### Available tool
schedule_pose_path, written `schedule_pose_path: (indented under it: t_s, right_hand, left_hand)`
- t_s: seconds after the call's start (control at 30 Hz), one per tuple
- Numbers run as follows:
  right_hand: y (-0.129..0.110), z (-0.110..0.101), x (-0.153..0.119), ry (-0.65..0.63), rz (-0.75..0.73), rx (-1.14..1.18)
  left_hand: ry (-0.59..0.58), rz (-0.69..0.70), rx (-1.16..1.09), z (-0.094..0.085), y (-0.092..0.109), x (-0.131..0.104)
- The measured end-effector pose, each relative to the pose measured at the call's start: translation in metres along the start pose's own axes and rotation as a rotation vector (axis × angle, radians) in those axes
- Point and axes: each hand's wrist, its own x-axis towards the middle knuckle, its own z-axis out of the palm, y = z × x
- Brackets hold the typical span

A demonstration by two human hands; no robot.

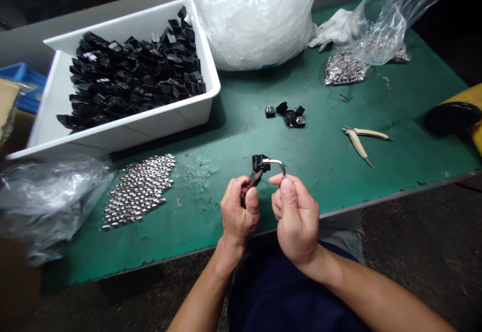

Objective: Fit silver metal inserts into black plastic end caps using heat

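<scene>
My left hand [240, 211] is closed round a pair of pliers [255, 177] with red on the handles. Their dark jaws meet a small black plastic part [259, 162], which sits above the table's front edge. A bent metal hex key [280, 164] is pinched in my right hand [295, 216], its short arm reaching left to a silver fitting on the black part. How deep the key's tip sits is hidden. Just beyond lie several similar black parts [289, 117], some with silver rings on them.
A white bin [158, 116] of black parts stands back left, beside a bulging plastic bag [256, 20]. Rows of small metal fittings [139, 189] lie left, near a crumpled clear bag [48, 196]. Cream-handled cutters [357, 141] and a bag of metal pieces [346, 66] are right on the green table [320, 176].
</scene>
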Motion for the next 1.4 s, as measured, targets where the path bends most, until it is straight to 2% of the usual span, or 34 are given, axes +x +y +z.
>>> schedule_pose_path:
  t_s: [0.33, 0.63, 1.0, 1.4]
  right_hand:
    - [0.008, 0.015, 0.001, 0.034, -0.028, 0.02]
    - [0.011, 0.028, 0.004, 0.094, 0.026, -0.003]
    - [0.018, 0.037, 0.013, -0.001, 0.034, 0.201]
    - [0.025, 0.037, 0.027, -0.058, -0.031, 0.221]
  left_hand:
    - [0.056, -0.084, 0.029, 0.003, 0.004, -0.002]
    - [0.077, -0.179, 0.02, 0.006, 0.007, -0.001]
    - [0.096, -0.218, -0.011, 0.006, 0.01, 0.004]
    - [0.15, -0.213, -0.028, 0.006, 0.013, 0.007]
